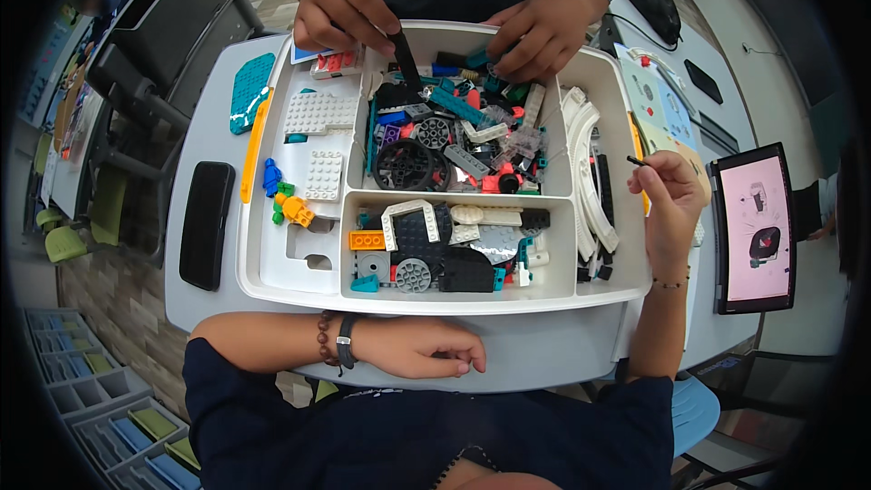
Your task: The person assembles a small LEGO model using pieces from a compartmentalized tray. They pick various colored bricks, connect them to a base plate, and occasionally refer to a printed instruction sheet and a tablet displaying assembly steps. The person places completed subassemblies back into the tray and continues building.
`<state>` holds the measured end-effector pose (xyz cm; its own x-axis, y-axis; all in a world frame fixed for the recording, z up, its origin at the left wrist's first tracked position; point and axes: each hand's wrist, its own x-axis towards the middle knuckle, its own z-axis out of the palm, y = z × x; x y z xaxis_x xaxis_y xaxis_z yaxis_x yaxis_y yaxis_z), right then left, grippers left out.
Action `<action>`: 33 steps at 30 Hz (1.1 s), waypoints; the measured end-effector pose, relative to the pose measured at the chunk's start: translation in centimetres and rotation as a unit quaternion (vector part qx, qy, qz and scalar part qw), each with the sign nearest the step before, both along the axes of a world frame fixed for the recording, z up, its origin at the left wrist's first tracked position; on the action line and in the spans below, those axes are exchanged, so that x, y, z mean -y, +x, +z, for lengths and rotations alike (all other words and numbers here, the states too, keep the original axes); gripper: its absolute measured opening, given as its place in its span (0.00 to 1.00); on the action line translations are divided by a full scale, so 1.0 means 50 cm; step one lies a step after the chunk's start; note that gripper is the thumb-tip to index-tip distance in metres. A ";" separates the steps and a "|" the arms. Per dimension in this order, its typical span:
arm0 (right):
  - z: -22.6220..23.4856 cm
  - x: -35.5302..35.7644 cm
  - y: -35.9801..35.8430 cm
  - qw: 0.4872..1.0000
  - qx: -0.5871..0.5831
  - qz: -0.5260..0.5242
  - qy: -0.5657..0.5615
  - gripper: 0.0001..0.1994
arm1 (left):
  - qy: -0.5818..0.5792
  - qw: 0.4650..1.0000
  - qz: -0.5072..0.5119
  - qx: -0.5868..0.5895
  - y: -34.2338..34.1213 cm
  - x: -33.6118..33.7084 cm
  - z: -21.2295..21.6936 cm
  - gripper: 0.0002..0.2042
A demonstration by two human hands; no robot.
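Note:
My right hand (673, 189) is raised at the tray's right side, thumb and fingertips pinching a small black peg (636, 161). My left hand (419, 347) rests on the table edge in front of the tray, fingers loosely bent and nothing in it. Between my arms stands a white sorting tray (435, 307) full of building-brick parts. Its large far compartment holds mixed pieces, among them grey wheels (432, 133) and a black ring-shaped wheel (411, 166). White curved pieces (582, 168) fill the right compartment.
Across the table, another person's hands (540, 41) reach into the tray, one with a long black piece (403, 56). A black phone (207, 226) lies left. White plates (322, 113) and coloured bricks (294, 210) sit in the tray's left section. A tablet screen (754, 227) stands right.

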<state>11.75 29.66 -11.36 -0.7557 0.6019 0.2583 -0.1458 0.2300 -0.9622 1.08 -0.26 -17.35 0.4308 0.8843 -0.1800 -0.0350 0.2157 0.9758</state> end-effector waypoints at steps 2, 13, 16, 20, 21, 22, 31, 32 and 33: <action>0.005 0.006 0.001 1.000 0.008 -0.005 0.001 0.06 | 0.003 1.000 0.003 0.005 0.000 0.000 -0.003 0.12; 0.003 -0.001 -0.004 1.000 0.007 0.001 0.025 0.05 | -0.010 1.000 0.005 0.015 -0.009 -0.005 0.000 0.12; 0.002 -0.001 -0.004 1.000 0.002 0.000 0.027 0.05 | -0.006 1.000 0.011 0.018 -0.007 -0.004 -0.002 0.12; 0.004 -0.003 -0.007 1.000 0.003 0.007 0.024 0.06 | 0.009 0.998 0.042 0.037 0.000 0.001 -0.006 0.11; 0.004 -0.003 -0.008 1.000 0.001 0.011 0.024 0.06 | 0.012 0.997 0.055 0.049 0.001 0.002 -0.007 0.10; 0.005 -0.003 -0.007 1.000 0.000 0.010 0.021 0.06 | 0.010 0.997 0.052 0.048 0.001 0.001 -0.007 0.10; 0.008 0.002 -0.008 1.000 0.008 0.007 0.012 0.06 | 0.002 0.998 0.047 0.053 0.000 0.000 -0.009 0.10; 0.009 0.003 -0.008 1.000 0.009 0.007 0.013 0.06 | 0.001 0.998 0.046 0.051 0.000 0.000 -0.008 0.10; 0.009 0.003 -0.008 1.000 0.010 0.007 0.014 0.06 | 0.001 0.998 0.045 0.049 0.000 0.001 -0.008 0.10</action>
<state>11.35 29.50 -10.90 -0.7695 0.5833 0.2600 -0.1308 0.2545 -0.9582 1.06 -0.29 -17.76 0.3647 0.9206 -0.1396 -0.1504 0.2063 0.9669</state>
